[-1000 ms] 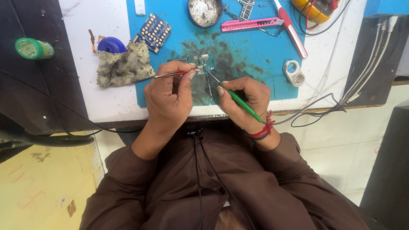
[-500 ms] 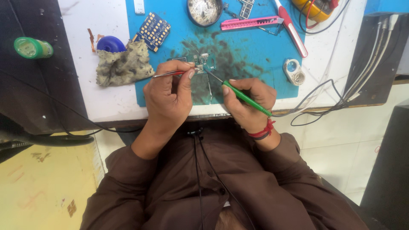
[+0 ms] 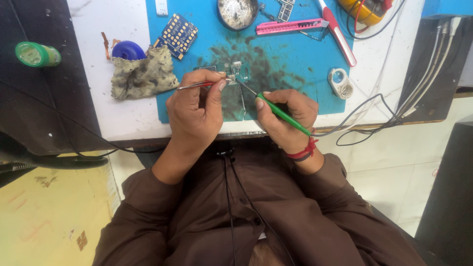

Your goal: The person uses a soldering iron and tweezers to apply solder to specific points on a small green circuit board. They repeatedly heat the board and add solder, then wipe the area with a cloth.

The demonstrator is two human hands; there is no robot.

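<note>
My left hand [image 3: 197,111] pinches metal tweezers [image 3: 197,84] whose tips reach a small green circuit board [image 3: 235,71] on the blue work mat [image 3: 295,54]. My right hand [image 3: 286,116] grips a green-handled soldering iron [image 3: 283,114]. Its thin metal tip points up and left, ending right beside the small board. Both hands rest at the near edge of the mat, close together. A red thread band circles my right wrist.
On the mat lie a blue keypad board [image 3: 178,35], a round metal tin [image 3: 237,11], a pink utility knife [image 3: 290,25], a red-and-white tool [image 3: 337,34] and a small solder reel [image 3: 341,83]. A stained rag [image 3: 140,76] and blue cap [image 3: 127,49] sit left. Cables [image 3: 394,113] trail right.
The hands stay at the small board. The soldering iron's handle has shifted slightly to the right in my right hand. The tweezers remain at the board.
</note>
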